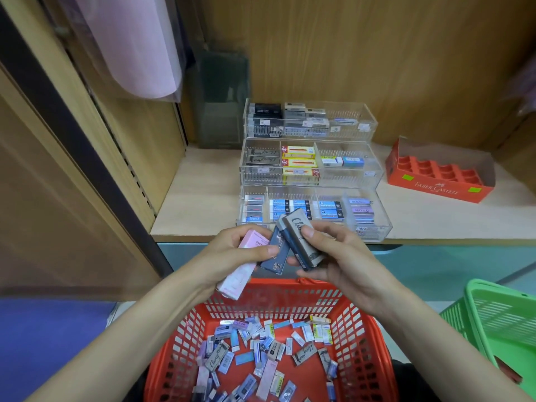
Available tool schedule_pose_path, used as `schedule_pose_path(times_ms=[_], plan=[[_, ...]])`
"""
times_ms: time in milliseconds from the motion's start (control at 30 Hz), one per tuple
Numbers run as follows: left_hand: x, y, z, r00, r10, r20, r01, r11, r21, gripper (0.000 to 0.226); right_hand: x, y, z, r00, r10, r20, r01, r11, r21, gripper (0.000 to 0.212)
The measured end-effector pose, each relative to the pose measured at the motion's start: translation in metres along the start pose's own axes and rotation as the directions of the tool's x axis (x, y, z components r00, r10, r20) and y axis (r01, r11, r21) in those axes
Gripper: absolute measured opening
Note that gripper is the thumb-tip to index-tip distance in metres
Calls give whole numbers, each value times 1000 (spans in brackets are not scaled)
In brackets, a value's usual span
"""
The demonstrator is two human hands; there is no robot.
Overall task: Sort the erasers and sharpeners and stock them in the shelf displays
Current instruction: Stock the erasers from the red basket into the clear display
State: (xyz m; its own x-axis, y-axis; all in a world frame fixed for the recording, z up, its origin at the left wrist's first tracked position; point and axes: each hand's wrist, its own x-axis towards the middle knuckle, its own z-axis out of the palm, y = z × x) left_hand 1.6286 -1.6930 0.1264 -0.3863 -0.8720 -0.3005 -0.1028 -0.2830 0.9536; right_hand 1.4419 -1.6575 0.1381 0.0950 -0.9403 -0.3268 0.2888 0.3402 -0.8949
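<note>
Both hands meet at the centre of the frame, above the far rim of a red basket (364,343). The left hand (229,253) grips two erasers side by side under its thumb: a pink eraser (235,282) angled down to the lower left, and a dark blue eraser (275,258) just right of it. The right hand (339,256) pinches a grey eraser (295,222) with script lettering, its top end tilted toward the upper left and touching the dark blue one.

In the lower centre, the basket floor carries a scatter of loose erasers (261,352) in blue, lilac, grey and yellow sleeves. A green basket (499,320) stands at the lower right edge.

Above the hands, on the pale shelf (197,198), three clear acrylic trays sit in stepped rows: the front tray (383,217) holds blue and lilac erasers, the middle tray (372,169) yellow-red and grey ones, the back tray (359,117) black and grey ones. A red cardboard box (441,187) sits to the right of them.
</note>
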Motion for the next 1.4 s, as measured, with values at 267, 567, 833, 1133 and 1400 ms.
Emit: schedule_pose_path(times_ms=[267, 567, 833, 1133, 1400], plan=[[-3, 2, 4, 998, 56, 5, -56, 995, 82, 35, 1, -6, -3, 996, -61, 59, 74, 965, -251, 28], [-2, 2, 7, 997, 75, 20, -77, 989, 123, 43, 1, -11, -5, 990, -137, -35, 122, 954, -275, 8], [4, -3, 5, 991, 61, -120, -52, 995, 81, 2, 2, -11, -5, 970, -241, 10, 229, 904, -362, 5], [10, -4, -1, 962, 39, -270, -27, 998, 50, 27, 7, -12, -12, 892, -362, -271, 271, 908, -320, 3], [10, -2, -6, 945, 32, -324, -39, 999, -15, 31, 4, -16, -8, 956, -292, -35, 278, 936, -217, 30]])
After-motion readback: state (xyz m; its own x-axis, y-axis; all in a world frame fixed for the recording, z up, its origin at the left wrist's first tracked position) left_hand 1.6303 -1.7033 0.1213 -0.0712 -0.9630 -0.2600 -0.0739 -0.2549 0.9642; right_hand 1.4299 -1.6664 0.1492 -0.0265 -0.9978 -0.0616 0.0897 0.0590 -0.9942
